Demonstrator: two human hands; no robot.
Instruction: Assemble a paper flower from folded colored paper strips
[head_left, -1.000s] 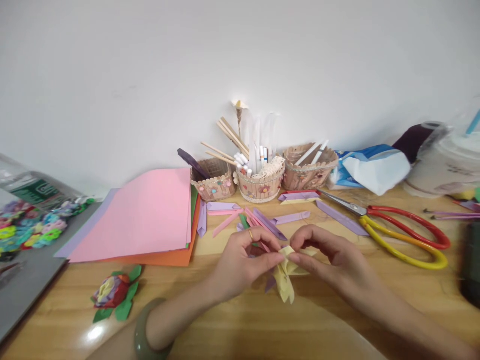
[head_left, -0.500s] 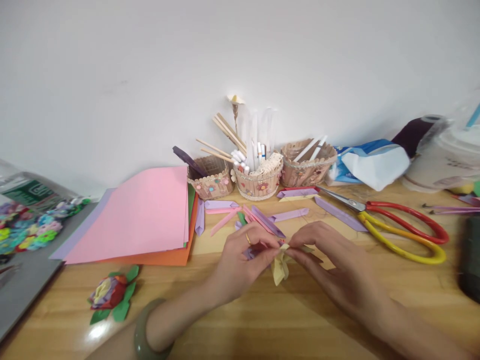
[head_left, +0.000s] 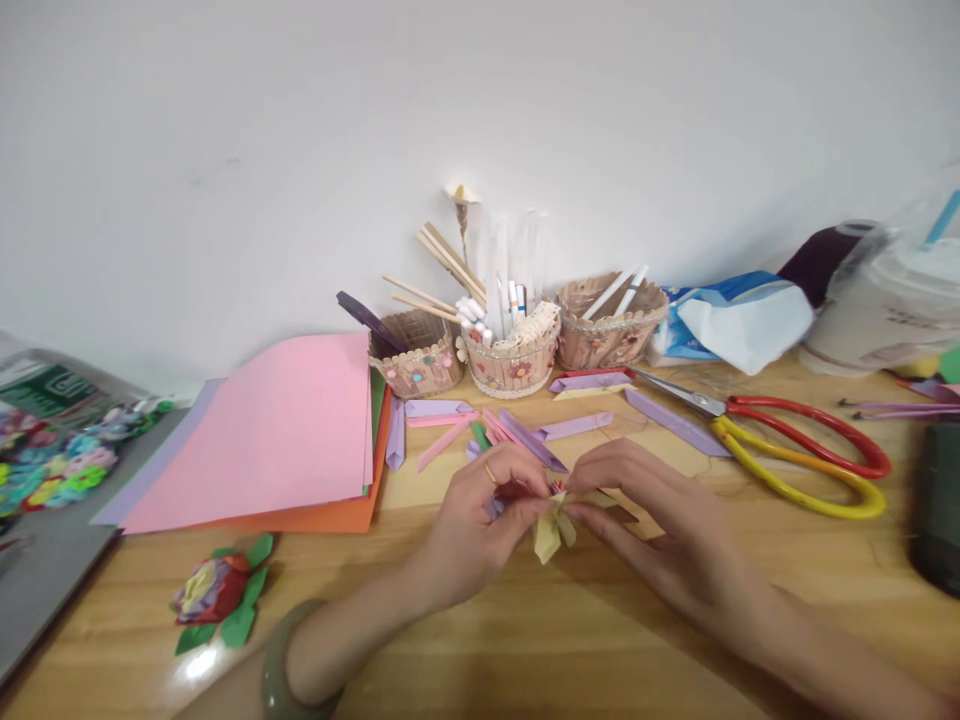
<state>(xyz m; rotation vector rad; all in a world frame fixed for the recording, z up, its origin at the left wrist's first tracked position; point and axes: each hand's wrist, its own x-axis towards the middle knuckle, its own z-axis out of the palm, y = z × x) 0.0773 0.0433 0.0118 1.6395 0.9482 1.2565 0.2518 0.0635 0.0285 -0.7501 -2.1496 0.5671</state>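
Between my two hands is a small folded yellow paper piece, its pointed petals hanging below the fingertips. My left hand pinches it from the left with thumb and forefinger. From the other side, my right hand is closed on it with thumb and fingers, which hide part of the paper. A bit of red shows just above the pinch. Behind the hands lie folded purple strips and pink strips. A finished paper flower with green leaves rests on the table at the left.
Red-and-yellow-handled scissors lie at the right. Coloured paper sheets are stacked at the left, beside a grey laptop-like slab. Decorated baskets with pens and sticks, a tissue pack and a plastic cup line the wall.
The yellow paper piece has turned slightly, its petals now spread more to the left. Both hands keep their pinch on it. The whole view has shifted a little.
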